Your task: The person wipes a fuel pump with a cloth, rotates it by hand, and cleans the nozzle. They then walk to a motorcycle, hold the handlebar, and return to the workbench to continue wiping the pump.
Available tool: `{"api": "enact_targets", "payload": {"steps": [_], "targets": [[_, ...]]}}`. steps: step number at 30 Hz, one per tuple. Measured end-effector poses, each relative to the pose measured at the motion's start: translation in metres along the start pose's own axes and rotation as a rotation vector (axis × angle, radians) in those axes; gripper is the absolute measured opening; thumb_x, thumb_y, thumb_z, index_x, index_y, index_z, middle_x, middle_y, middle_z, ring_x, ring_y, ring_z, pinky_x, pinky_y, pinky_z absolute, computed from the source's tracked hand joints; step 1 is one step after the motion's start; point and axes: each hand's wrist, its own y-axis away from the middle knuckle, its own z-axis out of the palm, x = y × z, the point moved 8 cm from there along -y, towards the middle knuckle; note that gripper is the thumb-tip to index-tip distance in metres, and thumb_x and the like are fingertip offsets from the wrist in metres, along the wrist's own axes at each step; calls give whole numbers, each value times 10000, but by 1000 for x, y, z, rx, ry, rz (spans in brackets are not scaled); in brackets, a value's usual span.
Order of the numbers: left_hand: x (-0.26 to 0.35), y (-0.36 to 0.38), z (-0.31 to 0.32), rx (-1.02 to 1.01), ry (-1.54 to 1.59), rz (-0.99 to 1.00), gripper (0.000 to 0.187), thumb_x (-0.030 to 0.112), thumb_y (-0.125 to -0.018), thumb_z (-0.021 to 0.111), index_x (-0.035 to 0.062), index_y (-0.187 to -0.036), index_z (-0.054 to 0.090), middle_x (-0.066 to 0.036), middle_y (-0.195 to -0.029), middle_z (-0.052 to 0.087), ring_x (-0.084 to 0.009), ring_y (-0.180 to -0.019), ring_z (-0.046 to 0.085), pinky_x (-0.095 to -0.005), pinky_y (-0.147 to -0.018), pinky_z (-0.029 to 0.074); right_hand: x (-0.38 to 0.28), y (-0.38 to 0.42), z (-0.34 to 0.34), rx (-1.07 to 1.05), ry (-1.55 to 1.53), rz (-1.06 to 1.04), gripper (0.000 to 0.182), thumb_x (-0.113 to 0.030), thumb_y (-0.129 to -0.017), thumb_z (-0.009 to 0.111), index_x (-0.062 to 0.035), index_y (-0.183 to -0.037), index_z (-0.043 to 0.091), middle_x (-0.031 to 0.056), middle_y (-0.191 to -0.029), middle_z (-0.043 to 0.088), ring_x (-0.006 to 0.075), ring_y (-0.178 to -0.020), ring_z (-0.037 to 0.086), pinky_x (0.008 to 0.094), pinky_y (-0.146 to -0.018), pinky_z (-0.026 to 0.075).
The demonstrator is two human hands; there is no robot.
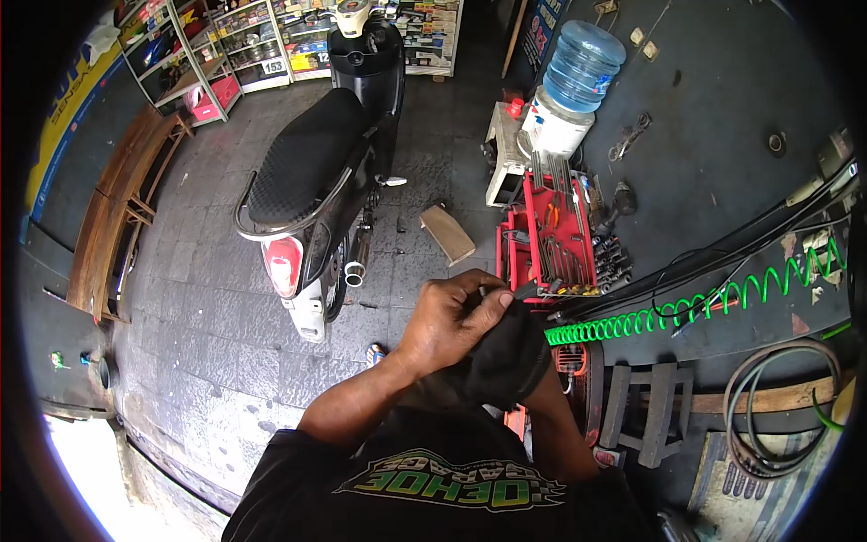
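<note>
My left hand [452,318] is closed in a pinch at chest height, with its thumb and fingers on the upper edge of a black cloth [510,357], possibly a glove. The soft dark fabric hangs over the end of my right forearm [564,434]. It covers my right hand, so those fingers are hidden. Just beyond my hands stands a red tool cart [533,257] with wrenches and other hand tools in its top tray.
A black scooter [312,163] stands ahead to the left, near a cardboard piece [447,235] on the floor. A green coiled hose [668,312] stretches across the right side. A water dispenser [555,126] is behind the cart; a wooden bench [117,208] lines the left wall.
</note>
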Motion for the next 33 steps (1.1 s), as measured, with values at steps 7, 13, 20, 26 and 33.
{"api": "enact_targets", "payload": {"steps": [7,13,20,26,33], "targets": [[-6,0,-3,8,8,-76,302,287,-931,670,-9,-875,650,-19,-675,592,-63,-636,519,-255,-579,442,14,-12,0,-261,-842,350,200,-171,-768,653,-50,-913,585,179,-876,566,370,-809,573,419,-669,453],[-1,12,0,190,295,82,307,294,-998,549,15,-901,631,14,-674,565,-44,-611,489,-228,-549,406,49,44,37,63,-1358,801,184,-100,-972,493,-6,-1091,598,113,-970,636,225,-866,615,355,-739,489],[-14,19,-12,357,446,-298,556,543,-1015,357,49,-924,597,7,-582,496,-60,-451,413,-230,-415,336,54,26,23,182,-1337,734,277,21,-846,549,15,-1110,633,120,-1055,663,217,-967,627,311,-803,499],[-12,22,-8,356,615,-316,537,530,-1016,369,47,-933,589,5,-578,481,-69,-450,408,-235,-408,326,38,-8,-14,57,-851,535,339,-27,-730,646,12,-1066,621,114,-938,634,267,-857,606,320,-753,489],[-7,32,6,258,436,-59,298,314,-1026,478,31,-980,563,-13,-874,573,-70,-797,494,-244,-752,430,35,-3,-44,424,-736,405,550,-131,-645,807,11,-1131,594,126,-1014,647,258,-894,631,347,-814,509]]}}
